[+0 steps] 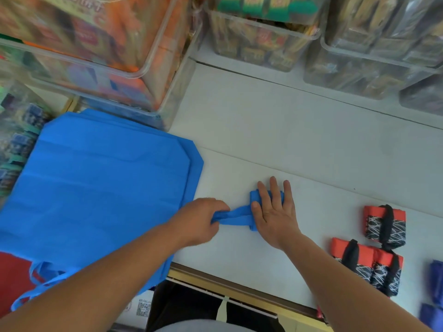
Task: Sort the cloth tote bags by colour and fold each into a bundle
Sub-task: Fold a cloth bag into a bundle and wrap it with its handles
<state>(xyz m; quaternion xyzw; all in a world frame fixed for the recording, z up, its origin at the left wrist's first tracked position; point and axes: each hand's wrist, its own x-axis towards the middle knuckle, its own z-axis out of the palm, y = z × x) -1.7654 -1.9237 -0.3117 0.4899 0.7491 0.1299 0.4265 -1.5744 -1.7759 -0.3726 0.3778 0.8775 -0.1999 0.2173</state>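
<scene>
Left hand [203, 218] grips the blue cloth strap [237, 215]; should the flat, spread right hand [273, 212] slip, the small folded blue cloth bundle [253, 195] may unroll.

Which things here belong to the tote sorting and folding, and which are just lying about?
Job:
blue bundle, pressed by the right hand
its strap, gripped by the left hand
flat blue totes
red tote at lower left
red-and-black bundles
purple bundles at right edge

Lying about:
clear bins of packaged goods
</scene>
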